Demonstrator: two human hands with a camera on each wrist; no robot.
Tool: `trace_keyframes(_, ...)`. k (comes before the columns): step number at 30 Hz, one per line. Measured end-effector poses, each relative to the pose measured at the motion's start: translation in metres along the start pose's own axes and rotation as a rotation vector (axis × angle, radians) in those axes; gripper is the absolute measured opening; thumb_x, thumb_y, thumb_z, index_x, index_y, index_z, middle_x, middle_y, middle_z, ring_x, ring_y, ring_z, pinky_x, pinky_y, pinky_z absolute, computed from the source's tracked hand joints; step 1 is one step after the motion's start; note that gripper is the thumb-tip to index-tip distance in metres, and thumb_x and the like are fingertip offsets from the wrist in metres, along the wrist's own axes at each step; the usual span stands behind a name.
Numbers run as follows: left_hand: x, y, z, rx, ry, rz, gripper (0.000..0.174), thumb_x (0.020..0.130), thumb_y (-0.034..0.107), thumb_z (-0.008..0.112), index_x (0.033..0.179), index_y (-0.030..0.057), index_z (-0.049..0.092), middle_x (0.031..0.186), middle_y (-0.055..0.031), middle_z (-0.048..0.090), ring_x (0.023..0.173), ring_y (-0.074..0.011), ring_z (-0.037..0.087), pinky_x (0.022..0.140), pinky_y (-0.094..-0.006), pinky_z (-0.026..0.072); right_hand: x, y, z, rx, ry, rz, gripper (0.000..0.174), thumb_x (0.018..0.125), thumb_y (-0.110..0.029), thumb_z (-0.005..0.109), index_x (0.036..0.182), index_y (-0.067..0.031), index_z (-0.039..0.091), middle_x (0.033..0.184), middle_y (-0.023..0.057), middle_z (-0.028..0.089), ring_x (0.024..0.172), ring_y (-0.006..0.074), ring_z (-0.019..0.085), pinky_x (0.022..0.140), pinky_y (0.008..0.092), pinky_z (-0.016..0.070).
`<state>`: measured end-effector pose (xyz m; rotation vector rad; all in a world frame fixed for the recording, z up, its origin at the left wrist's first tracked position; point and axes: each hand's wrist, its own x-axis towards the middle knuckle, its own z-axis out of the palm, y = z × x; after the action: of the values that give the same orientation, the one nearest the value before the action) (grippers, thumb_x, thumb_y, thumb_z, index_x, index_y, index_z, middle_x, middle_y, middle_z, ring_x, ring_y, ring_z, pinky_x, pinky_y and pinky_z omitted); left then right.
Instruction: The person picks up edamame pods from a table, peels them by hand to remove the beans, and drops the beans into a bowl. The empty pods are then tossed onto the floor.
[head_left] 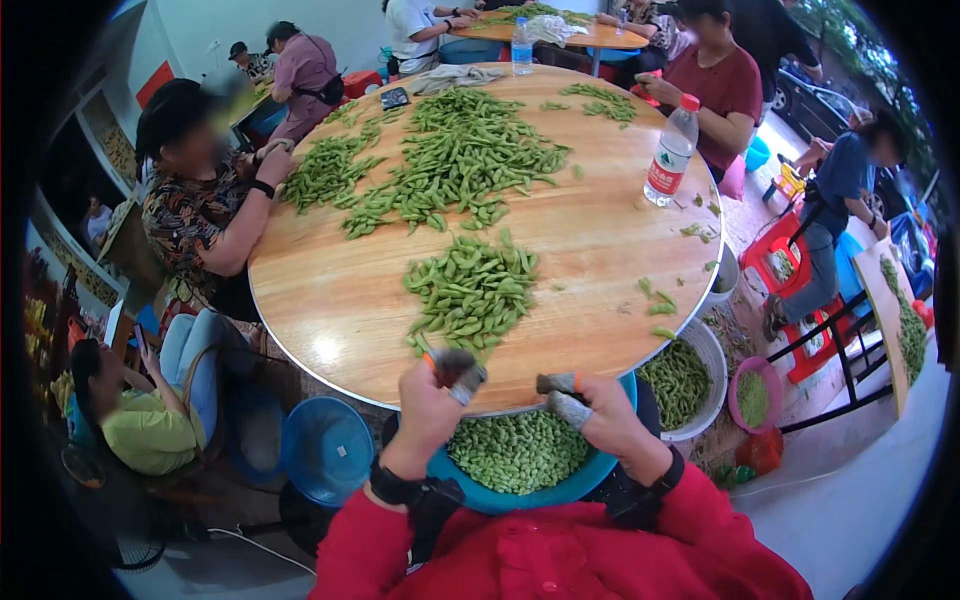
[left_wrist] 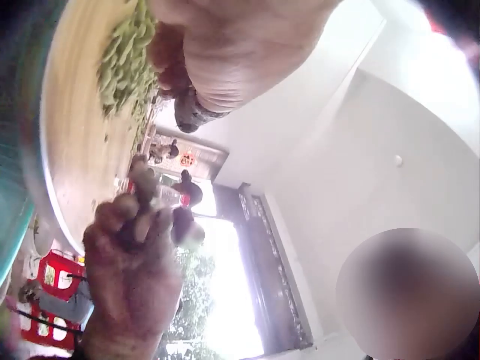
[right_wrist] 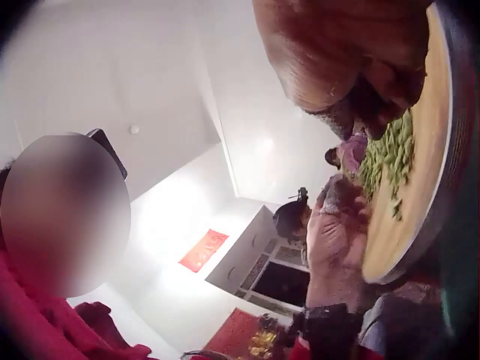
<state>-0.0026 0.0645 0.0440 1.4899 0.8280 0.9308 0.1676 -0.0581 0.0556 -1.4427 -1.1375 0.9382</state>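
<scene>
Both hands are over the near edge of the round wooden table (head_left: 590, 260), apart from each other. Grey coverings wrap some fingertips. The left hand (head_left: 428, 415) has bent fingers near a small pile of green soybean pods (head_left: 470, 290); its palm side is hidden. To its right, the right hand (head_left: 618, 425) points its thumb and fingers inward, also bent in the left wrist view. I cannot tell whether either hand pinches a pod. Below them, a blue tub (head_left: 603, 462) holds many shelled green beans (head_left: 515, 455).
A larger heap of pods (head_left: 460, 150) covers the table's far middle. A water bottle (head_left: 672, 150) stands at right. On the floor are a white basket of pods (head_left: 715, 375), a pink basin (head_left: 772, 385) and a blue basin (head_left: 330, 450). People sit around the table.
</scene>
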Motion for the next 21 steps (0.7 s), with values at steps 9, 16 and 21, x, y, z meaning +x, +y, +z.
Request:
trace_keyframes(9, -0.048, 0.000, 0.032, -0.196, -0.118, -0.004, 0.019, 0.071, -0.004, 0.064, 0.088, -0.0019, 0.056, 0.081, -0.0048, 0.061, 0.074, -0.0101, 0.058, 0.068, -0.0230, 0.0472, -0.006, -0.012, 0.008, 0.302, -0.132, 0.176, 0.016, 0.086, -0.014, 0.050, 0.090, -0.0015, 0.059, 0.078, -0.0047, 0.057, 0.072, 0.0028, 0.048, 0.065, 0.0200, 0.0403)
trace_keyframes(16, -0.054, 0.000, 0.036, -0.151, -0.069, 0.029, 0.018, 0.070, -0.006, 0.064, 0.085, -0.0007, 0.056, 0.079, -0.0045, 0.060, 0.071, -0.0105, 0.058, 0.066, -0.0233, 0.0478, -0.008, -0.007, 0.007, 0.262, -0.152, 0.145, 0.016, 0.086, -0.014, 0.049, 0.086, -0.0017, 0.059, 0.074, -0.0055, 0.054, 0.069, 0.0027, 0.045, 0.061, 0.0203, 0.0391)
trace_keyframes(21, -0.058, 0.003, 0.035, -0.036, -0.059, -0.007, 0.019, 0.068, -0.004, 0.066, 0.084, -0.0019, 0.057, 0.077, -0.0056, 0.061, 0.070, -0.0101, 0.058, 0.066, -0.0235, 0.0476, -0.012, 0.001, 0.013, 0.250, -0.140, 0.137, 0.013, 0.085, -0.013, 0.051, 0.085, -0.0017, 0.058, 0.071, -0.0060, 0.052, 0.068, 0.0034, 0.042, 0.060, 0.0207, 0.0385)
